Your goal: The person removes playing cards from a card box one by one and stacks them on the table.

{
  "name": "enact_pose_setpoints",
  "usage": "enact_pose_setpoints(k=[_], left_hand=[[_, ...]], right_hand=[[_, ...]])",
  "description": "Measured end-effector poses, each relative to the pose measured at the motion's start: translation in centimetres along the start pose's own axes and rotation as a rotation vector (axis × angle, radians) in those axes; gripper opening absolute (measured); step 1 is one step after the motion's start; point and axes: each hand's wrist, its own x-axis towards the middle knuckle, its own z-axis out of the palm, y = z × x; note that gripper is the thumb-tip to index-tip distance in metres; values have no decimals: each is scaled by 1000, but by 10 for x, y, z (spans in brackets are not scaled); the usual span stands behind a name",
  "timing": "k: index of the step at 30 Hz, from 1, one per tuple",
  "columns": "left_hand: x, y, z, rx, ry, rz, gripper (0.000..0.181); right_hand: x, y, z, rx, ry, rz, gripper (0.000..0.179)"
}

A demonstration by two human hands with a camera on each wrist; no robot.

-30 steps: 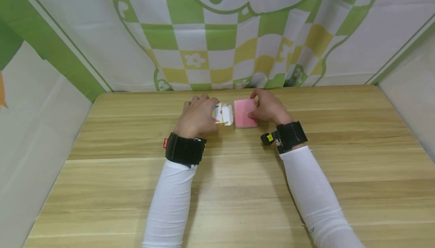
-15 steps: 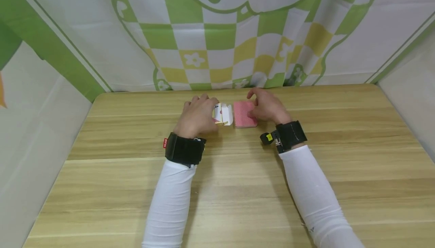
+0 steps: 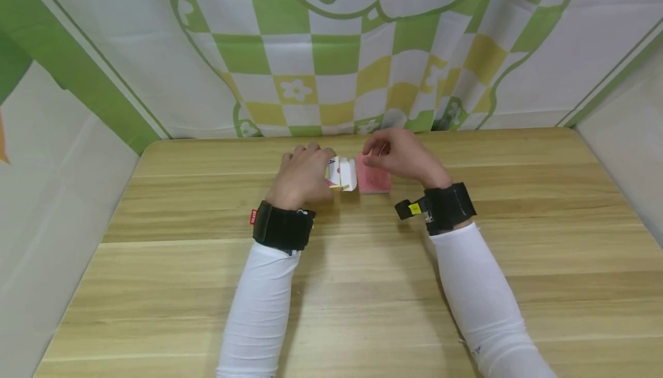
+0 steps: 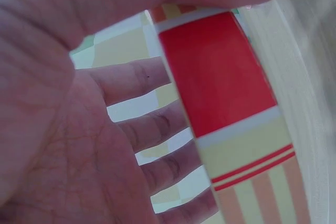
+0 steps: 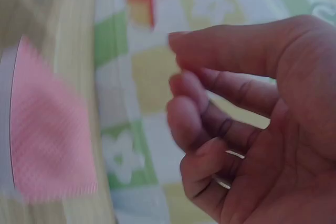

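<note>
My left hand [image 3: 301, 178] grips a playing-card box [image 3: 344, 175] near the table's back edge, its open flap end facing right. In the left wrist view the thumb lies along one edge of the box [image 4: 218, 72], whose near side is red, cream and striped, and the fingers reach behind it. Just right of the box, a deck of playing cards [image 3: 374, 180] with pink patterned backs lies on the table. Over the deck's far part hovers my right hand [image 3: 406, 156], fingers loosely bent. The right wrist view shows nothing between its fingertips, with the deck [image 5: 50, 135] apart from them.
The wood-grain table [image 3: 331, 297] runs to a green, yellow and white checked curtain [image 3: 336, 79] just behind the box and deck. Pale panels flank it on both sides. Black bands with cameras [image 3: 283, 225] circle both wrists.
My right hand has come off the deck's right edge and moved up and left over it, fingers bent. The left hand and the box stay almost where they were.
</note>
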Motion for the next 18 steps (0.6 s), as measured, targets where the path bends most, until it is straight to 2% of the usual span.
enact_pose_setpoints(k=[2,5,12,18], left_hand=[[1,1,0,3,2,1,54],[2,2,0,16,7,0,53],[3,4,0,28,22,14,55],[4,5,0,17,29,25,52]], right_hand=[[1,-7,3,46,5,-39,11],[3,-14,11,81,-13,-42,8],[5,-19,23,66,-14,20,15],[7,-18,29,-6,-6,30,19]])
